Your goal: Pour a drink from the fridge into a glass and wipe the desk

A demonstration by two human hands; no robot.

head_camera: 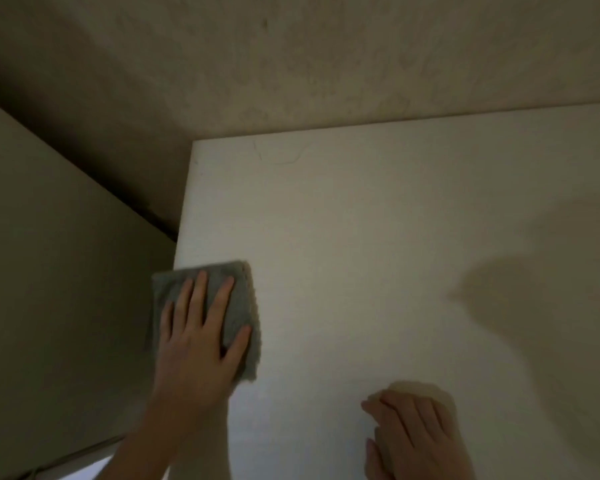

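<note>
A grey folded cloth [238, 306] lies flat at the left edge of the white desk [378, 220], slightly overhanging it. My left hand [196, 344] presses down on the cloth with fingers spread. My right hand [413, 434] rests flat on the desk near the front edge, fingers together, holding nothing. No glass or drink is in view.
A beige wall [326, 57] runs behind the desk. To the left stands a pale panel or cabinet side [49, 254], with a dark gap [146, 202] between it and the desk. A shadow [516, 299] falls on the desk's right part.
</note>
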